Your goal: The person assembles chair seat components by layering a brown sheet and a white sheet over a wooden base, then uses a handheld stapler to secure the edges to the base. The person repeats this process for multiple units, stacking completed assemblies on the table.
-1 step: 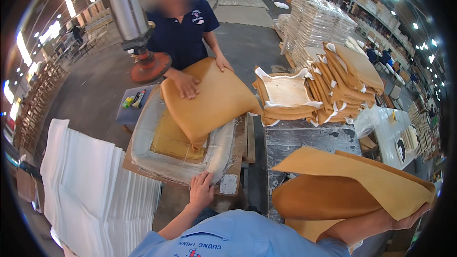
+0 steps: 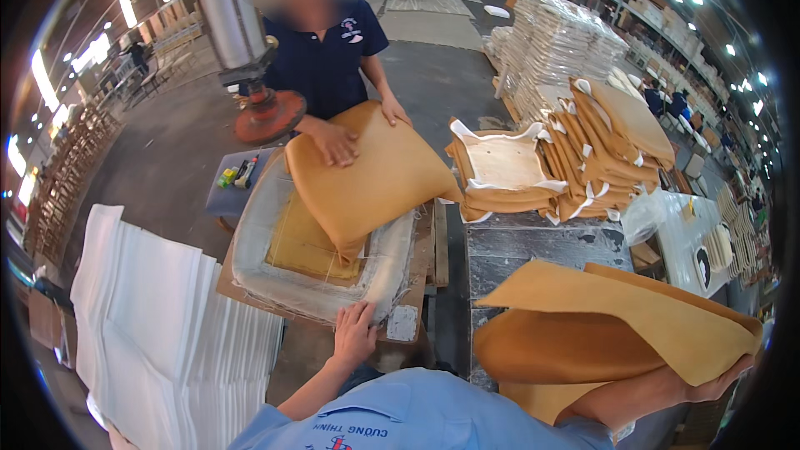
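Right of the pale-rimmed form [image 2: 254,271], your right hand [image 2: 723,379] seemingly grips tan leather [image 2: 575,346], which could slip if fingers slacken; your left hand [image 2: 356,336] rests, fingers unclenched, on its rim.

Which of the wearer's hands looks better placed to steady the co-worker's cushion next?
Likely the left hand: it touches the base, nearer the cushion; the right hand, farther off, holds the tan sheet.

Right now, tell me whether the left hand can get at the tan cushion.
Probably yes: the left hand rests at the near edge of the pale-rimmed frame, and nothing visible blocks the nearest corner of the tan cushion. The co-worker's hands lie farther back.
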